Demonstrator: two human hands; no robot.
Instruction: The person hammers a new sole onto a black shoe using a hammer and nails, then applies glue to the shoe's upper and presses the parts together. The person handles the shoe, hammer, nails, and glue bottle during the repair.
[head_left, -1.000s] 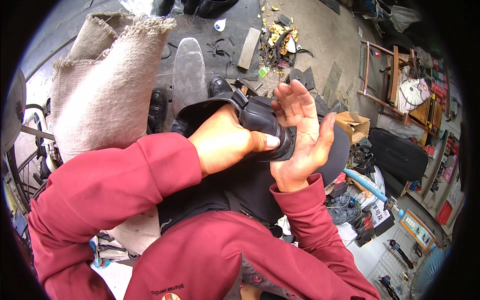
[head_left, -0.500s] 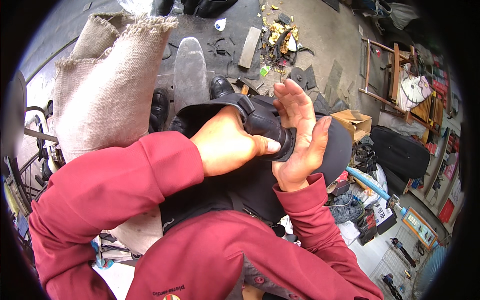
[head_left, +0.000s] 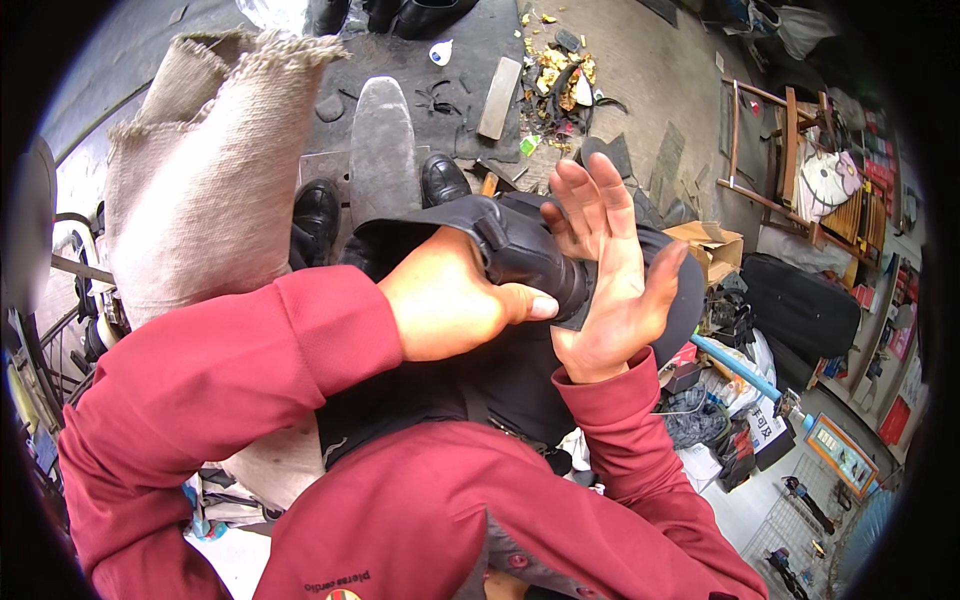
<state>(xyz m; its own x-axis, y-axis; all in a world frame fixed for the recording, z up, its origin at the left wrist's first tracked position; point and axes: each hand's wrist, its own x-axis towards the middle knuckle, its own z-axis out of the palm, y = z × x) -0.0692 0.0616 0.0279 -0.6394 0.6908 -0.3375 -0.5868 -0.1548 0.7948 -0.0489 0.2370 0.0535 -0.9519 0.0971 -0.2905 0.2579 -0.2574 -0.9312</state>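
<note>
A black leather boot (head_left: 530, 255) lies across my lap, its wide opening toward the left. My left hand (head_left: 445, 305) grips it, the fingers reaching into the opening and the thumb pressed on the outside near its right part. The fingers inside are hidden. My right hand (head_left: 615, 275) is open, palm up and fingers stretched. The base of its palm rests against the boot's right end. Behind that hand is a dark rounded surface (head_left: 680, 290), which looks like my trousered knee.
Rough beige sackcloth (head_left: 200, 190) stands at left. Ahead are a sole-shaped metal plate (head_left: 382, 140), my black shoes (head_left: 444, 180), a grey block (head_left: 498, 97), a wooden-handled hammer (head_left: 489, 184) and scraps (head_left: 565, 80). A cardboard box (head_left: 708, 250) lies at right.
My right hand has shifted slightly to the right and its fingers have straightened. My left hand keeps its grip on the boot and sits a touch lower.
</note>
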